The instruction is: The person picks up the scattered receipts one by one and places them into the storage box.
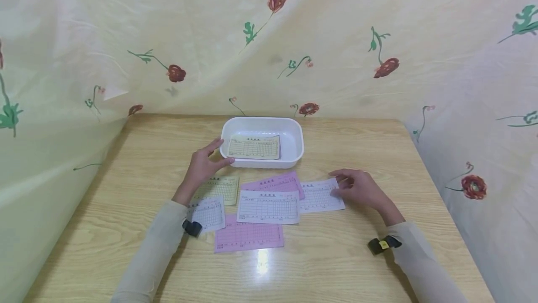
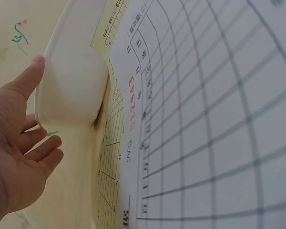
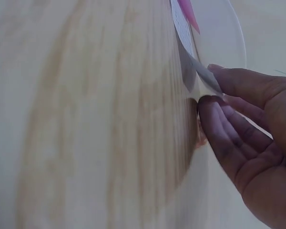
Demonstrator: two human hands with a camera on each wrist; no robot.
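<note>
- One yellow slip (image 1: 254,147) is already laid in the white tray (image 1: 294,128).
- Six slips are left on the table (image 1: 357,265) in front of the tray.
- The tray's near corner is touched by the left hand (image 1: 203,165), its fingers held straight and apart.
- The edge of a white slip (image 1: 320,195) is pinched and lifted by the right hand (image 1: 360,188).

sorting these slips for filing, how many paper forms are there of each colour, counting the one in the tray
yellow forms: 2, one in the white tray at, one on the table
pink forms: 2, at and
white forms: 3, at and
total: 7
</note>
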